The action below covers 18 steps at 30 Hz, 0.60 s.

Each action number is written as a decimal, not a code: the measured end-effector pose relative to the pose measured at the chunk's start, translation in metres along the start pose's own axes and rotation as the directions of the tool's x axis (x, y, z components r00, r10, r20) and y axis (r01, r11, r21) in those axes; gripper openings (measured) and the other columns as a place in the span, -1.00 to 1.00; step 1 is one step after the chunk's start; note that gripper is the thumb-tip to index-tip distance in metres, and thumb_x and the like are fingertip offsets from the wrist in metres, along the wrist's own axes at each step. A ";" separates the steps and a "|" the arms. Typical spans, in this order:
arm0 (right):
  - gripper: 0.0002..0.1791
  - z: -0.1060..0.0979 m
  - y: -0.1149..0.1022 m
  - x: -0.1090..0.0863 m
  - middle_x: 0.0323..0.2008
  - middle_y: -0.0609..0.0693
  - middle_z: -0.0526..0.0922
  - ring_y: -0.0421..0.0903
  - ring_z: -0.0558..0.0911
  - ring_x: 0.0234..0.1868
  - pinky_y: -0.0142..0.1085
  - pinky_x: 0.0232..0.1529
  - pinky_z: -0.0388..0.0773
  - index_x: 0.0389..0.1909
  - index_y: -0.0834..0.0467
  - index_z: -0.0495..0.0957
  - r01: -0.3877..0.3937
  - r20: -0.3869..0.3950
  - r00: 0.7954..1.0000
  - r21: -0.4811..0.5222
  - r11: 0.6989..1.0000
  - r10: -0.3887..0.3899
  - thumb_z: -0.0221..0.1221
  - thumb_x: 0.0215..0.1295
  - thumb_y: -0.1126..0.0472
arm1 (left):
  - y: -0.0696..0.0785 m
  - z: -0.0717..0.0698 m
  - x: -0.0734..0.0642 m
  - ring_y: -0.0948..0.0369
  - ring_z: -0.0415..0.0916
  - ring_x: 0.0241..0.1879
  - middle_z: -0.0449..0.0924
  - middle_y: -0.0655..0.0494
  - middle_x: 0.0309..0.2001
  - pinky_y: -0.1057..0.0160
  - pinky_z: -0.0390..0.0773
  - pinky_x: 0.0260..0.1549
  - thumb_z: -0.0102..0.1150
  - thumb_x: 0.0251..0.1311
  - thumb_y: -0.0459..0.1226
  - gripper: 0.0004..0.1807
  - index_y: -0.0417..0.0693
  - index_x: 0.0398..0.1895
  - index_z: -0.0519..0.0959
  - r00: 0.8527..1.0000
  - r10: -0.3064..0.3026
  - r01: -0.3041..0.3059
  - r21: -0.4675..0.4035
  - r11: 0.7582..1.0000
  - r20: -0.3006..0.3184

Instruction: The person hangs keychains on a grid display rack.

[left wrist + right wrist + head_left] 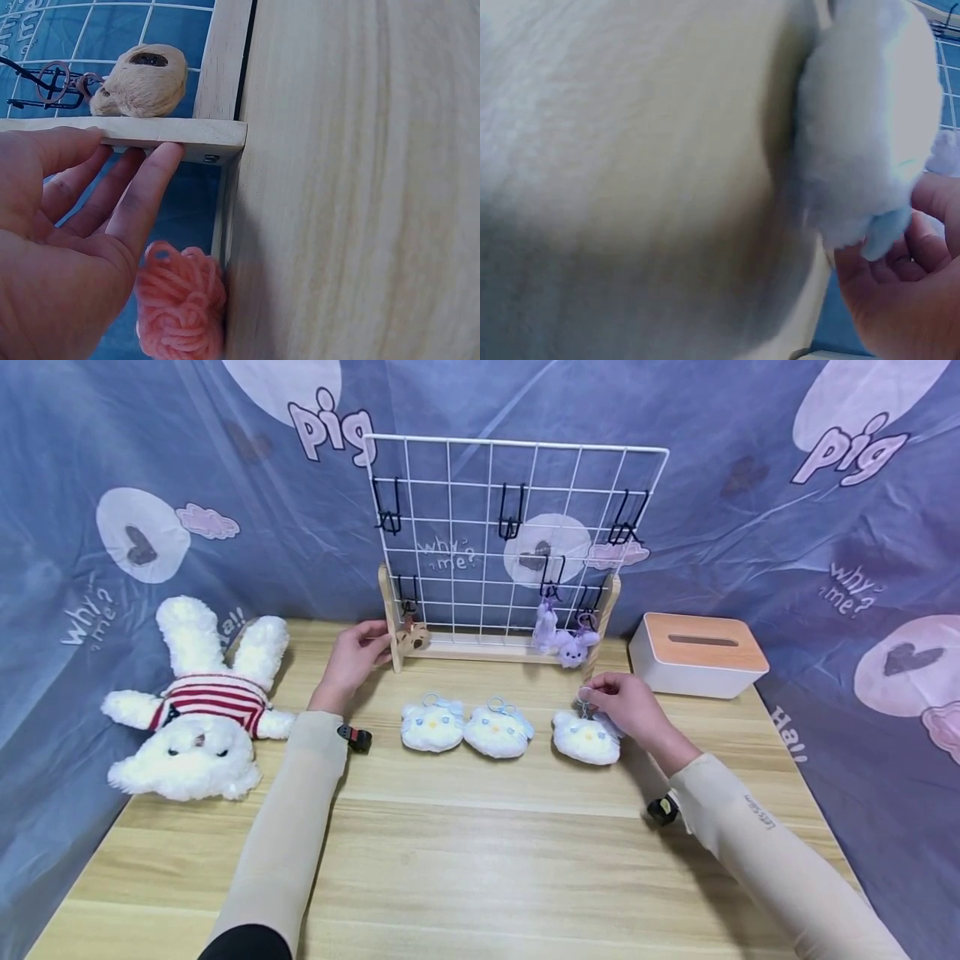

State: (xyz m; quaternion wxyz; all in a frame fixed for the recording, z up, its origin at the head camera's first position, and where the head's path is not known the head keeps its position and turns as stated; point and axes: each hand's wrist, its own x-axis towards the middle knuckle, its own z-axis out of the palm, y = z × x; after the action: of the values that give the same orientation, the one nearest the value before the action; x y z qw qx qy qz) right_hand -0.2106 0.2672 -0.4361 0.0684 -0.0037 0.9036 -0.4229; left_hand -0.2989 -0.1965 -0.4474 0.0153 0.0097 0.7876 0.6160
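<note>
Against the outer side of the rack's left wooden post (pixel 172 132), the fingertips of my left hand (pixel 354 658) rest with nothing in their grip. Just inside that post hangs a tan plush keychain (pixel 414 638) with a dark oval patch. My right hand (pixel 628 700) pinches the ring of a white plush cat-head keychain (pixel 587 740) with a blue bow. In the right wrist view the plush (pixel 870 112) looks blurred and tilted up beside the fingers. Two similar white cat-head keychains, a left one (pixel 432 727) and a middle one (pixel 498 732), lie on the table.
Behind stands a white wire grid rack (pixel 491 520) with several black hooks (pixel 512 514). Purple plush keychains (pixel 574 648) hang at its lower right. A tissue box (pixel 697 672) stands right, a white plush toy (pixel 210 706) lies left. Pink yarn (pixel 180 300) shows by the left post.
</note>
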 end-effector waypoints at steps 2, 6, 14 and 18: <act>-0.66 -0.002 -0.003 -0.002 -0.12 0.17 0.84 -0.28 0.73 -0.24 -0.55 -0.19 0.74 0.12 0.35 0.73 0.007 0.006 1.000 0.056 0.998 -0.007 0.33 0.65 0.12 | 0.000 0.000 0.000 0.06 0.69 0.15 0.57 -0.37 0.39 0.16 0.86 0.30 0.14 0.69 -0.36 -0.53 -0.38 0.53 0.50 1.000 0.001 -0.001 -0.005 1.000 -0.002; -0.65 -0.007 -0.008 -0.005 -0.01 0.25 0.83 -0.32 0.76 -0.24 -0.58 -0.16 0.77 0.17 0.37 0.72 0.044 0.007 0.999 0.093 0.995 -0.045 0.30 0.67 0.14 | 0.002 0.000 0.000 0.03 0.68 0.17 0.57 -0.37 0.38 0.17 0.86 0.30 0.15 0.70 -0.36 -0.54 -0.37 0.53 0.50 1.000 0.002 -0.002 -0.003 1.000 0.000; -0.63 -0.014 -0.011 -0.013 0.07 0.28 0.82 -0.34 0.74 -0.21 -0.57 -0.15 0.75 0.20 0.33 0.74 0.078 -0.012 0.997 0.104 0.991 -0.078 0.30 0.66 0.12 | 0.001 0.000 0.001 0.18 0.69 0.06 0.55 -0.39 0.38 0.15 0.85 0.32 0.13 0.69 -0.38 -0.52 -0.39 0.55 0.48 1.000 -0.004 0.004 -0.008 1.000 0.006; -0.64 -0.016 -0.015 -0.018 0.09 0.32 0.81 -0.33 0.73 -0.20 -0.56 -0.15 0.76 0.20 0.34 0.74 0.095 -0.024 0.995 0.115 0.989 -0.092 0.31 0.66 0.13 | 0.000 -0.001 0.001 0.28 0.68 -0.04 0.55 -0.42 0.37 0.12 0.85 0.32 0.10 0.69 -0.42 -0.54 -0.42 0.53 0.48 1.000 0.006 -0.006 -0.021 1.000 0.007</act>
State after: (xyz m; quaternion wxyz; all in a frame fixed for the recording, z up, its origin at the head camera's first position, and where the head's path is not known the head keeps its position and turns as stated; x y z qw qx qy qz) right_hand -0.1959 0.2713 -0.4126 0.0403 -0.0382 0.8769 -0.4774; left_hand -0.3001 -0.1976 -0.4477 0.0163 0.0142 0.7811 0.6241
